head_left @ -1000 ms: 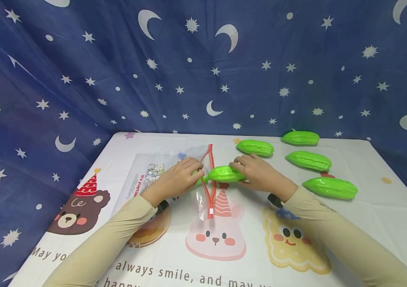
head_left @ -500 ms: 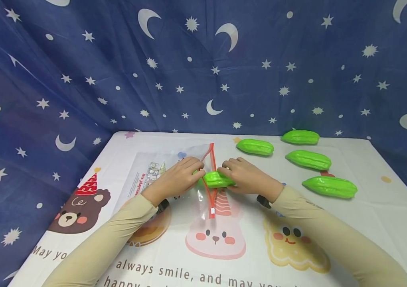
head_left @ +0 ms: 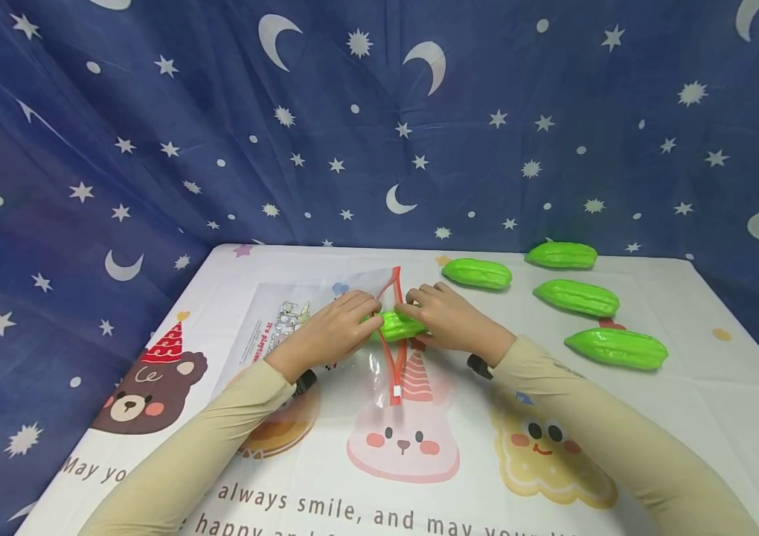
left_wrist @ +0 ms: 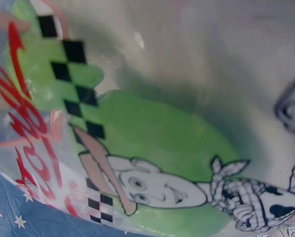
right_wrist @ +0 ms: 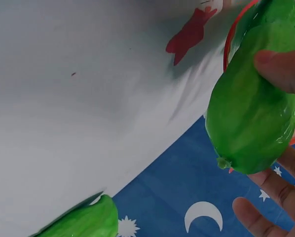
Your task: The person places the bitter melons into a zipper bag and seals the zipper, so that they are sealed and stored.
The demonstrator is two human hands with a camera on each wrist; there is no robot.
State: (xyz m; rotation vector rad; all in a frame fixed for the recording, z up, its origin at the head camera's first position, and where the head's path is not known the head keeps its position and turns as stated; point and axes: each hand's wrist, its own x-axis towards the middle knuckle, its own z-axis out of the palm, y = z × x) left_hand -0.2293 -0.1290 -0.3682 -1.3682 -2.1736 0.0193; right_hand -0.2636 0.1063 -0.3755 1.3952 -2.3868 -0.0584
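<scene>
A clear zip bag (head_left: 286, 316) with a red zip edge (head_left: 396, 393) and cartoon print lies on the table, its mouth facing right. My left hand (head_left: 335, 329) pinches the bag at its mouth with thumb and fingers. My right hand (head_left: 445, 318) grips a bumpy green bitter melon (head_left: 398, 326), which passes partway through the opening; the thumb lies on top of this melon (right_wrist: 251, 103) in the right wrist view. Through the printed plastic, the left wrist view shows another bitter melon (left_wrist: 162, 128) inside, blurred, close to the entering one's tip (left_wrist: 44, 74).
Several more bitter melons lie at the right: one (head_left: 476, 274) just behind my right hand, others (head_left: 577, 298) (head_left: 616, 348) farther right. The white tablecloth (head_left: 487, 387) has printed cartoons. A blue star-and-moon curtain (head_left: 326, 97) hangs behind the table and along its left.
My right hand has moved left, sliding the bitter melon from outside the mouth partway into the bag. The left hand has stayed at the bag's mouth.
</scene>
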